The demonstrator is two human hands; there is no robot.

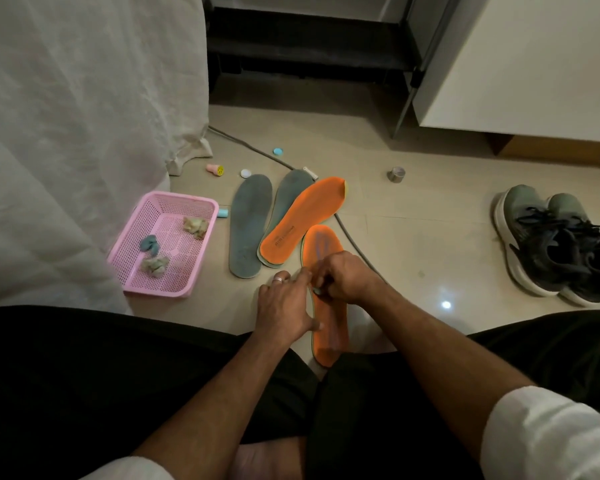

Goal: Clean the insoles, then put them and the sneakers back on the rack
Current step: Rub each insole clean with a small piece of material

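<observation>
Orange insole (328,336) lying flat on floor (413,244) between knees. Left hand (283,306) pressing its edge, fingers extended; right hand (347,277) pinching small wipe, hardly visible. Judging insole light, floppy: pin at edge, lift by heel.

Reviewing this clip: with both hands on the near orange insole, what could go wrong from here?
1. The left hand only presses the near orange insole flat; hard rubbing by the right hand could make it slide on the glossy floor.
2. The cable runs right beside that insole; it might snag.
3. The second orange insole overlaps a grey insole, so the grey one's covered part could be missed.
</observation>
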